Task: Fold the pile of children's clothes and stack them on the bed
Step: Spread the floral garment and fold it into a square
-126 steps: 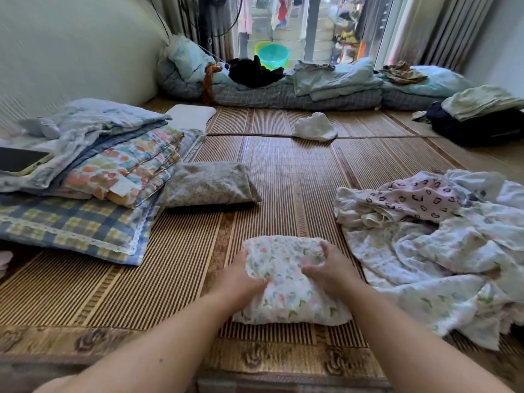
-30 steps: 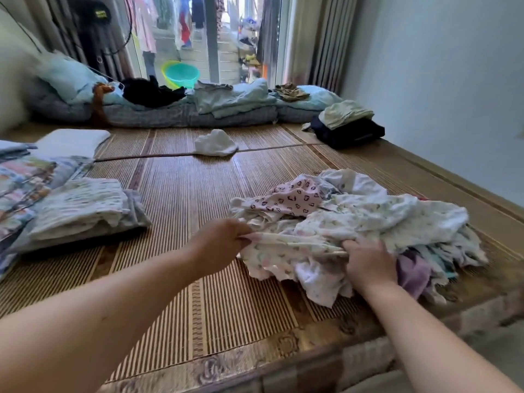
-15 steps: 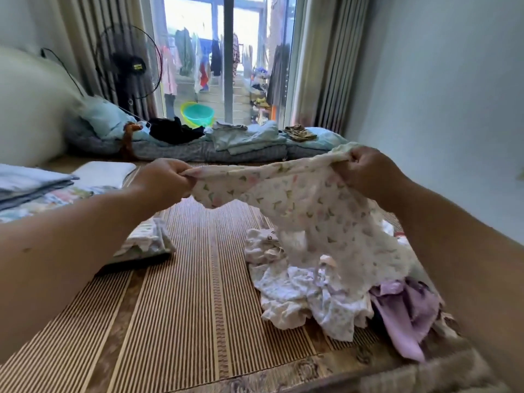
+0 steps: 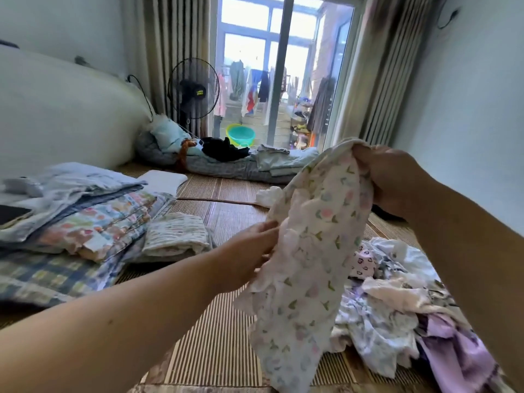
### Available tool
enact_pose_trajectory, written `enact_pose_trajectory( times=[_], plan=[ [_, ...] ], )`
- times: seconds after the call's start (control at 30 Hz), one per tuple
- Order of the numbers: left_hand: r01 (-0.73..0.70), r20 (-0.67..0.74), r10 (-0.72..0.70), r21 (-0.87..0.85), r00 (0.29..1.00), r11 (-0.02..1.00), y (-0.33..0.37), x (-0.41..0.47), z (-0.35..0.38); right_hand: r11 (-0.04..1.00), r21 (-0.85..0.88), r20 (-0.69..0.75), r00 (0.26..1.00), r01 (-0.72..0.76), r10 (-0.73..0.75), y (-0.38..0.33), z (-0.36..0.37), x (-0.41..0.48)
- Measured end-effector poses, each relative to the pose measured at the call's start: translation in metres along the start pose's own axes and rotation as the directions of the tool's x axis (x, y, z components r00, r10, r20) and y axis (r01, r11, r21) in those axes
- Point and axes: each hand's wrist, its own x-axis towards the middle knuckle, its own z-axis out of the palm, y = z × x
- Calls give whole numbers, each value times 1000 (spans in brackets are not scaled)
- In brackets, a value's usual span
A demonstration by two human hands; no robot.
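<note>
A white floral children's garment hangs in the air above the bed's bamboo mat. My right hand grips its top edge, held high. My left hand is lower and touches the garment's left side, fingers partly behind the cloth. The unfolded pile of children's clothes lies on the mat at the right, below the hanging garment. A folded floral garment rests on a small pillow to the left.
Stacked folded quilts and a checked blanket fill the left side, with a dark tablet on top. Rolled bedding lines the far end by a standing fan. A white cloth lies mid-mat. A wall runs along the right.
The garment, stretched between both hands half a second ago, now hangs from my right hand. My left hand has dropped lower along its side. The folded garment went onto the pillow earlier.
</note>
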Motion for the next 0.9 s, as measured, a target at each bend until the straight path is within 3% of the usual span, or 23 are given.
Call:
enact_pose_trajectory(
  times=[0.13,0.2,0.27,0.47,0.5,0.53,0.6,0.67,0.73,0.77,0.8,0.9],
  plan=[
    [18,80,1,-243,997,970,19,-8,-4,983,163,23,997,-78,76,15,3,-7],
    [-17,100,45,-268,994,963,24,-9,-4,970,209,60,991,-128,118,23,4,-7],
    [-75,153,104,-189,983,979,23,-6,0,958,227,108,982,-176,155,29,7,-7],
    [-239,57,234,90,971,967,29,-6,14,939,264,73,975,-222,210,40,7,-4],
    [-293,11,302,275,953,916,31,-7,17,939,253,72,972,-235,224,44,7,-4],
    [-326,-31,397,512,918,795,33,-7,21,939,241,67,969,-247,237,48,8,-4],
    [-271,-21,575,868,818,417,32,-3,28,934,240,64,964,-264,256,52,11,-5],
    [-202,86,692,976,717,87,27,3,32,924,242,88,956,-294,281,52,17,-7],
    [-182,219,691,975,689,-129,23,9,33,914,251,90,948,-319,306,55,21,-7],
    [-187,238,666,971,707,-150,23,11,34,908,247,86,941,-337,326,57,21,-9],
    [-201,216,646,975,732,-99,23,12,35,913,229,79,941,-339,329,59,21,-10],
    [-184,-3,631,955,776,232,30,13,39,978,-68,-74,978,-198,193,67,18,-20]
  ],
)
